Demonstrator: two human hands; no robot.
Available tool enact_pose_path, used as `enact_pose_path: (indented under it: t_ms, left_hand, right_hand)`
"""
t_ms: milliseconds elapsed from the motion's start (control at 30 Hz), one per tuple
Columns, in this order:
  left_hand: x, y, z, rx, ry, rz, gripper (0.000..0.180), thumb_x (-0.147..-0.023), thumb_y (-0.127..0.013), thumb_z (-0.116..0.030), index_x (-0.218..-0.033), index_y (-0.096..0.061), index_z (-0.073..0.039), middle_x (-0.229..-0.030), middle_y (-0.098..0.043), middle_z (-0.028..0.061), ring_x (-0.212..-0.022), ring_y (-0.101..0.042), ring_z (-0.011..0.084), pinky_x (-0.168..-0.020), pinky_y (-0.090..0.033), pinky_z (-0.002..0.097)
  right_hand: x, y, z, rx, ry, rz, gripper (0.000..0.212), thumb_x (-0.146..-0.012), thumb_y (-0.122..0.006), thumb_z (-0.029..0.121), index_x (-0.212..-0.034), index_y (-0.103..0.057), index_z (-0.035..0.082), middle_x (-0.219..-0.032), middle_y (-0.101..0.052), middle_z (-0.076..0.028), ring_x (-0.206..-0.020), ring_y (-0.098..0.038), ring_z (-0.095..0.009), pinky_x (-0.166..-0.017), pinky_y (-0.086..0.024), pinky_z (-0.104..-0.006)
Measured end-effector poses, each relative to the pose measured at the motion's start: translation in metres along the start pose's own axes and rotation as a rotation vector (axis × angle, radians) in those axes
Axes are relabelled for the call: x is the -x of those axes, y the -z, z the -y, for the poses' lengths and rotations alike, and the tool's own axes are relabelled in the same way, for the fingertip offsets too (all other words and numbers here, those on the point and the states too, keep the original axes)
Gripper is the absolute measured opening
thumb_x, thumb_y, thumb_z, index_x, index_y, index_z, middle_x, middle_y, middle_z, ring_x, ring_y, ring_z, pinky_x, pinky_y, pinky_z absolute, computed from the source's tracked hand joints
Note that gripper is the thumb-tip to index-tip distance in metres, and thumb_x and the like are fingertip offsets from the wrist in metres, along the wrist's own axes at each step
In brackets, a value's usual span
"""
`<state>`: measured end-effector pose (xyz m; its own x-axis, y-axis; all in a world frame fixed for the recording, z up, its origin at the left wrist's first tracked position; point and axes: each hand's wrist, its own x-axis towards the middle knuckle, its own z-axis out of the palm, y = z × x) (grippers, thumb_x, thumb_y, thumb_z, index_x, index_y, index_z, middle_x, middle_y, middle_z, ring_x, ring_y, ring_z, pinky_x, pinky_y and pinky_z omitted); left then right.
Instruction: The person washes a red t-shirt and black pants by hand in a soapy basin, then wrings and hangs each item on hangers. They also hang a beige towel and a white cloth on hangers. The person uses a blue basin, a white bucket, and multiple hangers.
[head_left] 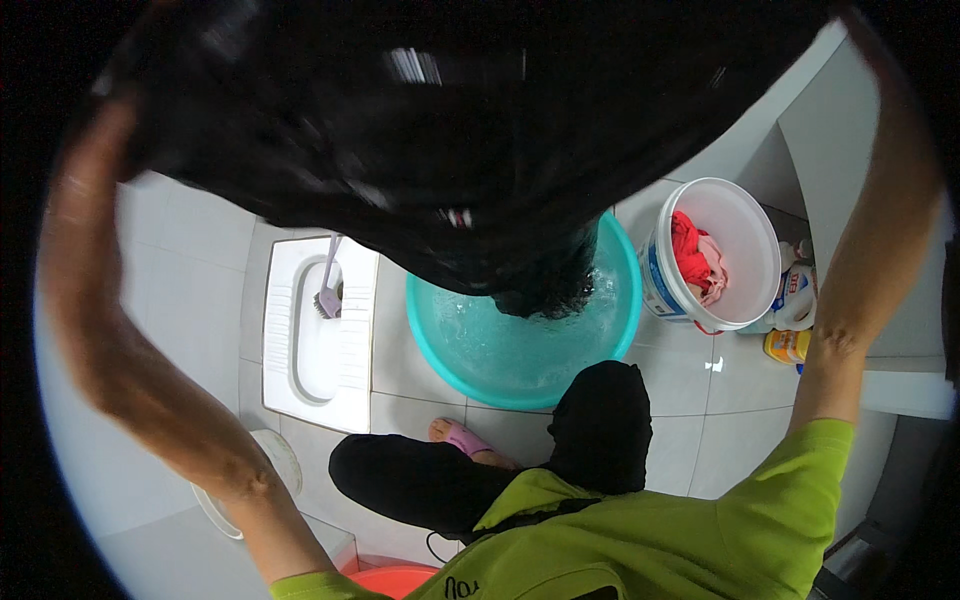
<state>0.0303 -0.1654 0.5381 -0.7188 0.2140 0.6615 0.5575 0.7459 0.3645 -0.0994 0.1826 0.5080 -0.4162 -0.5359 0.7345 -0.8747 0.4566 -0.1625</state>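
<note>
A wet black garment [430,140] is spread wide across the upper part of the view, held up between my raised arms. My left hand [112,125], blurred, grips its left side. At the top right rim my right hand [868,45] meets the other upper corner and holds it; darkness hides most of its fingers. The garment's lower end hangs into the turquoise basin [480,355], which holds water that ripples around the cloth. White marks on the black fabric are smeared.
Right of the basin stands a white bucket [745,240] with red and pink cloth [697,258], beside several bottles [795,300]. At left lies a white squat toilet [355,360] with a brush [326,290]. A red tub [395,580] shows near my legs, above the tiled floor [750,385].
</note>
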Motion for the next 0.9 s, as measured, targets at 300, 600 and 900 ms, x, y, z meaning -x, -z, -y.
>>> enact_pose_path:
  t_ms: [300, 600, 900]
  left_hand:
    - [0.206, -0.295, 0.095, -0.236, 0.522, 0.815, 0.087, -0.082, -0.059, 0.008, -0.154, -0.032, -0.032, -0.130, -0.041, 0.0246, -0.111, -0.056, 0.0440, -0.089, -0.054, 0.0485]
    - [0.284, -0.467, 0.114, -0.430, 0.616, 0.864, 0.103, -0.079, -0.071, -0.003, -0.158, -0.015, -0.037, -0.147, -0.037, 0.0230, -0.111, -0.055, 0.0402, -0.073, -0.058, 0.0438]
    - [0.377, -0.540, 0.175, 0.377, 1.127, 0.729, 0.079, -0.088, -0.058, -0.002, -0.156, -0.026, -0.028, -0.153, -0.038, 0.0231, -0.130, -0.050, 0.0391, -0.100, -0.048, 0.0432]
  right_hand:
    - [0.201, -0.227, -0.060, -0.082, -0.656, 0.975, 0.081, -0.069, -0.072, 0.007, -0.137, -0.029, -0.003, -0.131, -0.047, -0.039, -0.106, -0.061, -0.050, -0.090, -0.053, -0.0515]
    - [0.323, -0.381, -0.051, 0.222, -0.726, 1.254, 0.120, -0.066, -0.087, 0.020, -0.158, -0.011, 0.006, -0.145, -0.041, -0.032, -0.097, -0.070, -0.038, -0.082, -0.058, -0.0410]
    - [0.345, -0.436, -0.087, 0.011, -0.658, 1.282, 0.075, -0.084, -0.069, 0.018, -0.150, -0.037, 0.005, -0.146, -0.046, -0.022, -0.133, -0.045, -0.039, -0.113, -0.035, -0.0498]
